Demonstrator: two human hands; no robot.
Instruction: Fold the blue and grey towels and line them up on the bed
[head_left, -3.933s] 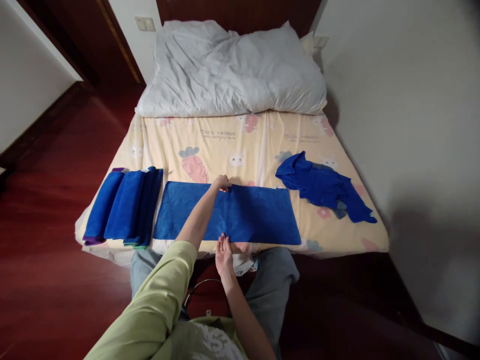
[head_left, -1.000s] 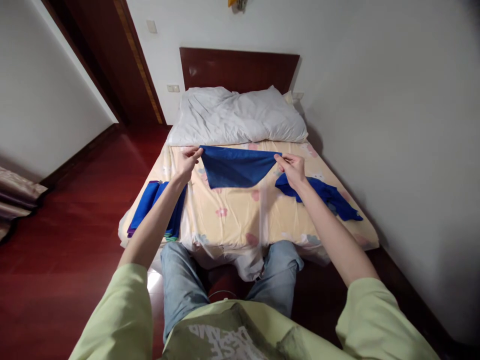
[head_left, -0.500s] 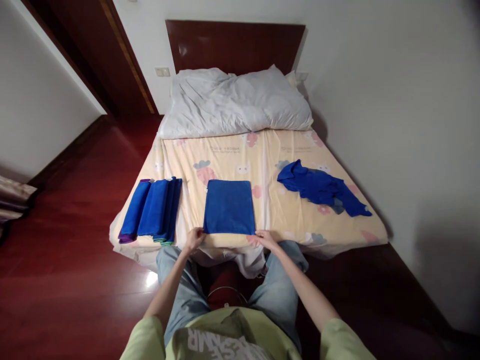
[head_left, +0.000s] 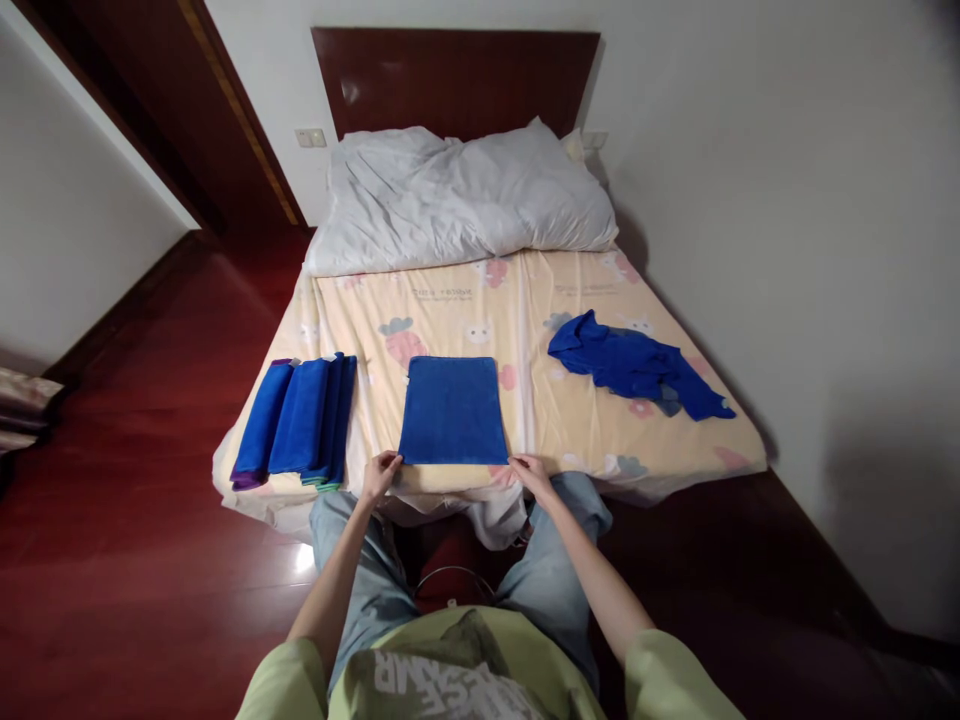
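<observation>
Landmark: the flat blue cloth [head_left: 453,412], lying squared out on the yellow printed bed sheet [head_left: 525,300]. Number of layers below its top face: cannot tell.

Hands: left hand [head_left: 382,474] at the cloth's near-left corner, thumb and fingers pinched on it. Right hand [head_left: 531,474] at its near-right corner, likewise pinched. Near edge looks straight between the two grips.

Around the cloth: folded blue cloths [head_left: 301,415] to its left, apart from it, some with purple or green edging showing. Crumpled blue cloth [head_left: 626,365] to its right, well apart. White bedding [head_left: 465,195] beyond its far edge.

Failure modes (judgement):
1. Unequal pull. Far edge looks unpinned, so one hand drawing harder would probably skew the whole piece.
2. Small grip. Only the corners are pinched; a slip on one side would let the near edge sag or double under.
3. Moving base. The sheet shows creases near the cloth; drag could carry the sheet along and ruck both.
4. Close drop-off. The sheet's front edge and the knees [head_left: 579,505] lie just nearside of the cloth; a pull toward the body could hang its edge over.
5. Leftward sweep could knock the folded row askew.
</observation>
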